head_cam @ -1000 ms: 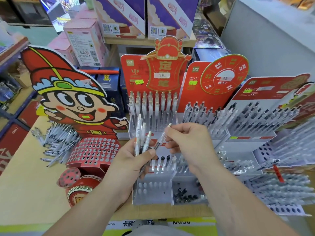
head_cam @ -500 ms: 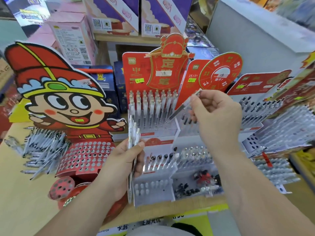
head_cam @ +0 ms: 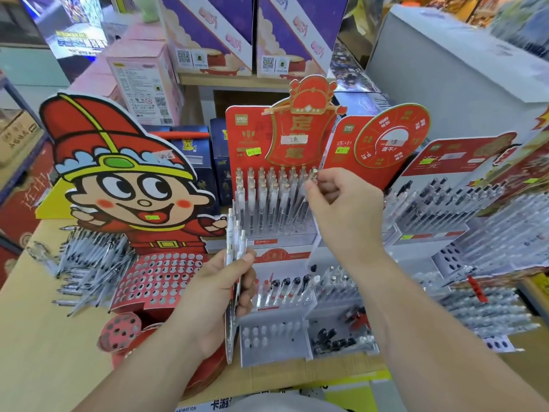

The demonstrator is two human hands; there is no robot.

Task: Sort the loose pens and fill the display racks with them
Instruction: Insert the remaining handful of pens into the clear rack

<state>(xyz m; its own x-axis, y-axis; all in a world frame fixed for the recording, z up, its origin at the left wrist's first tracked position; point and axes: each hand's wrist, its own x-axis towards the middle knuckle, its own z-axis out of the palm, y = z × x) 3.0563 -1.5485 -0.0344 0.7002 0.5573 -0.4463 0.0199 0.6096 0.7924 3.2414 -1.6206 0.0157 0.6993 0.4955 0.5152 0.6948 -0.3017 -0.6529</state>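
Pen (head_cam: 312,174) pinched near its top by right hand (head_cam: 350,212), brought down from mid-air half a second earlier to right end of back row of red rack (head_cam: 241,138). Spare pens (head_cam: 234,242) still clasped upright in left hand (head_cam: 214,298), beside rack's left edge.

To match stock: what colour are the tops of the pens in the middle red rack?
Pale gold, on the rack pens; head view shows it best.
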